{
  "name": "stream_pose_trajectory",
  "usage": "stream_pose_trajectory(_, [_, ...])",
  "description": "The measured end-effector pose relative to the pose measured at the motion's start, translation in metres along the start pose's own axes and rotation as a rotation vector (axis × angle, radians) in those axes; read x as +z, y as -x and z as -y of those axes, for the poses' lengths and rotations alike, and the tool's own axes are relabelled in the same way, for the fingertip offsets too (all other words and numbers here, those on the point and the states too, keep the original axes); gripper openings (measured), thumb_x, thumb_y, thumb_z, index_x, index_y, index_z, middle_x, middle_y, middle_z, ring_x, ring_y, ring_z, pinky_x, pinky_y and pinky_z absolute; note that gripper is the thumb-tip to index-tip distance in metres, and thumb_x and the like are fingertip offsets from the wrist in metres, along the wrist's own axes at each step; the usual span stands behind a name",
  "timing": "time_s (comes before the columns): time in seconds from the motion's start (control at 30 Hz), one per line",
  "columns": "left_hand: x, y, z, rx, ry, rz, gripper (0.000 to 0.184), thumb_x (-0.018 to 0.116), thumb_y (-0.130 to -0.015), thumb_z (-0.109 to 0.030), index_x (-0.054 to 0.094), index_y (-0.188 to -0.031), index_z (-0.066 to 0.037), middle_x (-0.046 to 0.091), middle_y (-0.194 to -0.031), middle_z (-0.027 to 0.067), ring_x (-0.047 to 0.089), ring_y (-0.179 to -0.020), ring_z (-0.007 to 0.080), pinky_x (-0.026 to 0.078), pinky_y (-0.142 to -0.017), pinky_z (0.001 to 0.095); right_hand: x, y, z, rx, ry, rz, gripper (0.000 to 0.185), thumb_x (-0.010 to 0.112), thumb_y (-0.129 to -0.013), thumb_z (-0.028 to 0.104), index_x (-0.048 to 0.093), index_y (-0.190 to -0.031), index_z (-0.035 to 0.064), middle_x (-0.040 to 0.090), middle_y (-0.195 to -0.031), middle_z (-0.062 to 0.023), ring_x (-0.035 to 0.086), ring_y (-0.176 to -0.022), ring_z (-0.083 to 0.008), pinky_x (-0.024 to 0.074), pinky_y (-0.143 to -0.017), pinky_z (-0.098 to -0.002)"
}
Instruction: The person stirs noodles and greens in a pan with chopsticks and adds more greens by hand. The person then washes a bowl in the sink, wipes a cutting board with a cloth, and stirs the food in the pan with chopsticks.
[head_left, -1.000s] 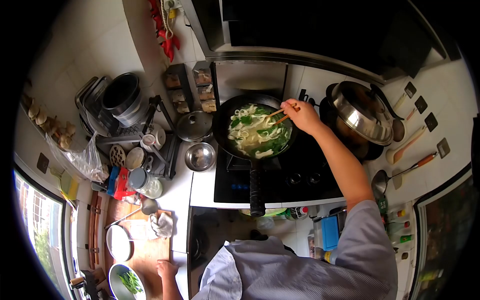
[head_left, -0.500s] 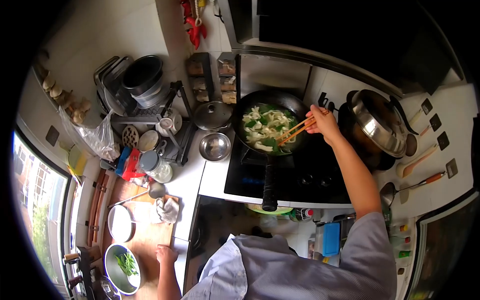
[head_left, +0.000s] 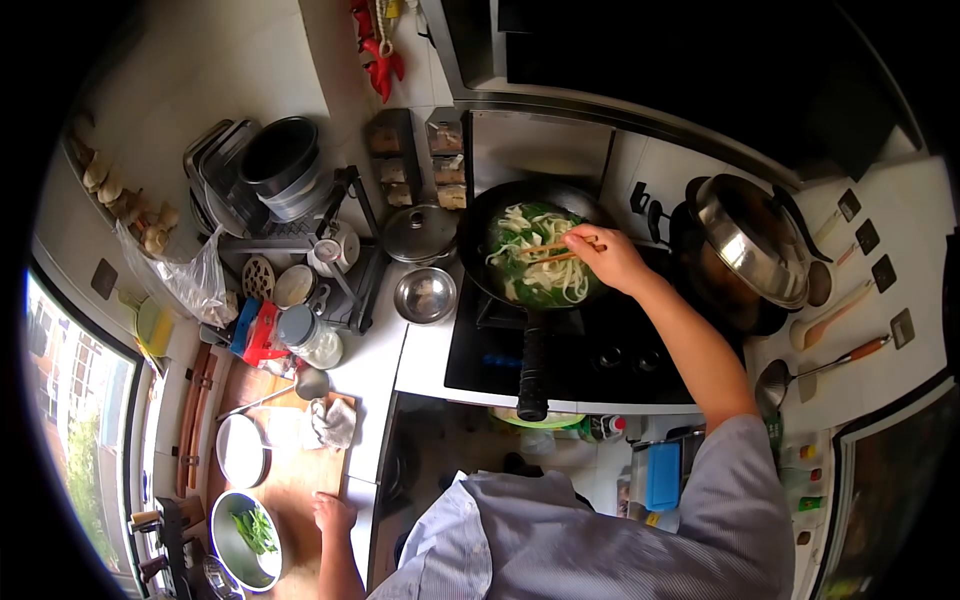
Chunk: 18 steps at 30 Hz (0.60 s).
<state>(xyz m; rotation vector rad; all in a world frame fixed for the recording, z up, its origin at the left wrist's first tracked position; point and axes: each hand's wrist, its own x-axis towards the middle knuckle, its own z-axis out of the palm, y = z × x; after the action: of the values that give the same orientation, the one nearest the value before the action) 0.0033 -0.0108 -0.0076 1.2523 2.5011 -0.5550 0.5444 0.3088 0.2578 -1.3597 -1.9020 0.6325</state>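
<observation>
My right hand (head_left: 607,257) is closed around a pair of wooden chopsticks (head_left: 556,252). Their tips are among pale wide noodles (head_left: 530,225) and green leaves (head_left: 545,291) in a black wok (head_left: 590,201) on the stove. The wok's dark wrapped handle (head_left: 532,370) points toward me, with neither hand on it. At lower left, my left hand (head_left: 333,512) rests at the edge of a wooden cutting board (head_left: 300,470), holding nothing, its fingers loosely bent. Near it stands a bowl (head_left: 217,525) with green leaves inside.
Right of the wok is another pan with a shiny lid (head_left: 745,235). A small steel bowl (head_left: 426,296) and a lidded pot (head_left: 420,233) stand to its left. The board also bears a white plate (head_left: 240,450), a ladle (head_left: 311,382) and a cloth (head_left: 330,423).
My right hand has moved left and slightly down over the wok with the chopsticks. The noodles and leaves are rearranged, with more noodles toward the right. My left hand stays at the board.
</observation>
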Motion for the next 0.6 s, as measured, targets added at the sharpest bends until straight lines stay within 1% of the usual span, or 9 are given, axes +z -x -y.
stream_pose_trajectory(0.07, [-0.003,0.001,-0.001,-0.069,0.101,0.067,0.093,0.060,-0.071,-0.038,0.015,-0.131,0.018,0.032,-0.130,0.0344,0.042,-0.119,0.0360,0.038,-0.098,0.0353,-0.010,-0.001,-0.001,-0.013,0.088,-0.043,0.029,0.055,-0.086,0.031,0.062,-0.095,0.0039,0.064,-0.079,-0.0138,0.063,-0.074,-0.0249,0.0469,-0.066,-0.0317])
stream_pose_trajectory(0.1, [-0.002,0.000,-0.001,-0.062,0.096,0.064,0.093,0.060,-0.071,-0.038,0.015,-0.131,0.018,0.032,-0.130,0.0344,0.042,-0.119,0.0360,0.038,-0.098,0.0353,-0.015,-0.002,0.000,-0.008,0.090,-0.050,0.029,0.055,-0.086,0.031,0.062,-0.095,0.0039,0.064,-0.079,-0.0138,0.063,-0.074,-0.0249,0.0469,-0.066,-0.0317])
stream_pose_trajectory(0.17, [0.001,0.000,0.000,-0.045,0.061,0.076,0.092,0.059,-0.072,-0.038,0.014,-0.131,0.018,0.028,-0.133,0.0351,0.038,-0.123,0.0371,0.035,-0.101,0.0358,-0.027,-0.004,0.004,0.024,0.303,-0.103,0.031,0.052,-0.087,0.033,0.062,-0.091,0.0037,0.064,-0.078,-0.0149,0.062,-0.073,-0.0292,0.0470,-0.064,-0.0334])
stream_pose_trajectory(0.2, [-0.011,0.007,-0.004,-0.042,0.097,0.104,0.092,0.058,-0.073,-0.038,0.013,-0.131,0.018,0.026,-0.133,0.0359,0.034,-0.125,0.0380,0.032,-0.103,0.0362,-0.032,-0.004,0.004,-0.002,0.301,-0.166,0.033,0.050,-0.088,0.034,0.061,-0.087,0.0033,0.063,-0.075,-0.0147,0.061,-0.071,-0.0303,0.0468,-0.063,-0.0347])
stream_pose_trajectory(0.23, [-0.015,0.011,-0.006,-0.040,0.094,0.102,0.092,0.058,-0.073,-0.038,0.013,-0.131,0.018,0.026,-0.133,0.0359,0.034,-0.125,0.0380,0.032,-0.103,0.0362,-0.039,-0.004,0.010,0.011,0.323,-0.206,0.034,0.049,-0.089,0.035,0.061,-0.086,0.0036,0.063,-0.072,-0.0137,0.062,-0.069,-0.0297,0.0466,-0.062,-0.0356])
stream_pose_trajectory(0.33, [-0.019,0.013,-0.008,-0.039,0.060,0.092,0.091,0.057,-0.074,-0.039,0.014,-0.131,0.018,0.026,-0.133,0.0365,0.036,-0.124,0.0386,0.034,-0.101,0.0368,-0.046,-0.012,-0.003,0.044,0.166,-0.424,0.039,0.042,-0.091,0.039,0.061,-0.087,0.0050,0.064,-0.074,-0.0115,0.063,-0.072,-0.0286,0.0473,-0.064,-0.0339])
stream_pose_trajectory(0.43, [-0.015,0.008,-0.006,-0.028,0.066,0.083,0.090,0.055,-0.075,-0.039,0.015,-0.130,0.019,0.026,-0.132,0.0371,0.037,-0.122,0.0391,0.036,-0.100,0.0370,-0.039,-0.016,-0.011,0.039,0.107,-0.516,0.040,0.042,-0.091,0.040,0.061,-0.087,0.0056,0.065,-0.076,-0.0103,0.063,-0.074,-0.0275,0.0476,-0.066,-0.0332])
stream_pose_trajectory(0.5, [-0.015,0.008,-0.007,-0.016,0.025,0.094,0.088,0.053,-0.076,-0.039,0.016,-0.129,0.020,0.027,-0.131,0.0380,0.041,-0.119,0.0395,0.038,-0.098,0.0367,-0.025,-0.020,-0.021,0.005,0.094,-0.486,0.035,0.046,-0.090,0.038,0.060,-0.092,0.0060,0.065,-0.077,-0.0110,0.063,-0.076,-0.0272,0.0473,-0.067,-0.0333])
stream_pose_trajectory(0.6, [-0.007,0.004,-0.004,-0.024,0.030,0.059,0.089,0.054,-0.074,-0.038,0.015,-0.129,0.020,0.032,-0.128,0.0369,0.045,-0.115,0.0384,0.039,-0.097,0.0362,-0.009,-0.016,-0.017,0.009,0.002,-0.265,0.034,0.049,-0.090,0.036,0.060,-0.094,0.0043,0.064,-0.081,-0.0122,0.063,-0.077,-0.0264,0.0462,-0.068,-0.0328])
